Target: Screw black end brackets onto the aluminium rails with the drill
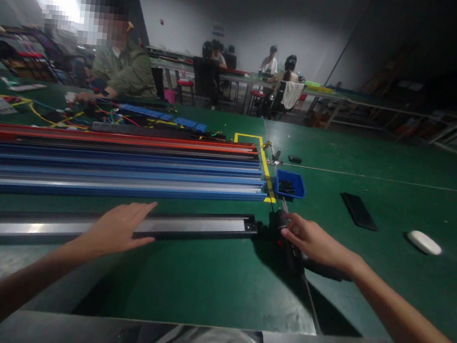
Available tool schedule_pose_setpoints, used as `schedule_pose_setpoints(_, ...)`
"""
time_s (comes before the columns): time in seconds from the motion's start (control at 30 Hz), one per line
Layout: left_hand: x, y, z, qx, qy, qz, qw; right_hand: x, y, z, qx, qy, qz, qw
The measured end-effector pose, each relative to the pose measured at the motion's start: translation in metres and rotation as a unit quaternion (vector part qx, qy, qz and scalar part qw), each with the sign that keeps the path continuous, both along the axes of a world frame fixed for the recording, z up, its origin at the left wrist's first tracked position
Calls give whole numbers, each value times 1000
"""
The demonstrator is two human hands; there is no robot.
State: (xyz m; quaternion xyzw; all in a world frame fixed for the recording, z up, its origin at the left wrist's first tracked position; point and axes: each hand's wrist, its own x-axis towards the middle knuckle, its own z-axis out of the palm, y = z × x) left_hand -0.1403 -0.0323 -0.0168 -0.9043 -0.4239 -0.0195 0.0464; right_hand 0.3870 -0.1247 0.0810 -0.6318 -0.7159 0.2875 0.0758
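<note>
A long black rail with a silver inner face (199,226) lies across the table in front of me. Over its middle, my left hand (120,228) is stretched out with the fingers apart, and I cannot tell whether it presses on the rail. Just past the rail's right end, a black power drill (294,261) lies with its thin metal bit pointing away from me. My right hand (313,238) has its thumb and fingers closed around the drill's front part; the palm side is partly hidden. Beyond the bit sits a small blue bin (291,184) holding small black parts.
Several blue rails (131,175) and red rails (134,141) lie behind the black rail. Coloured wires and blue strips (161,115) are farther back, near a seated person (121,69). A black flat case (358,211) and a white rounded object (423,242) lie at right.
</note>
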Motion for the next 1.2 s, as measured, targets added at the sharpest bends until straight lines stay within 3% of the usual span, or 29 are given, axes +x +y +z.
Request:
schedule_pose_setpoints(0.17,-85,2,2,-16,46,32,998,-51,38,-29,40,-92,-15,995)
schedule_pose_setpoints(0.3,-109,3,7,-5,103,90,991,-78,55,-43,34,-149,24,988)
schedule_pose_setpoints(0.47,-104,6,8,3,129,90,988,-95,56,-54,31,-192,66,979)
schedule_pose_setpoints(0.77,-72,24,2,19,114,70,991,-66,60,-53,50,-231,31,971)
schedule_pose_setpoints(0.97,-65,44,3,32,104,62,992,-66,63,-58,65,-240,3,969)
schedule_pose_setpoints(1.2,-60,31,0,39,101,52,993,-61,51,-58,71,-248,2,966)
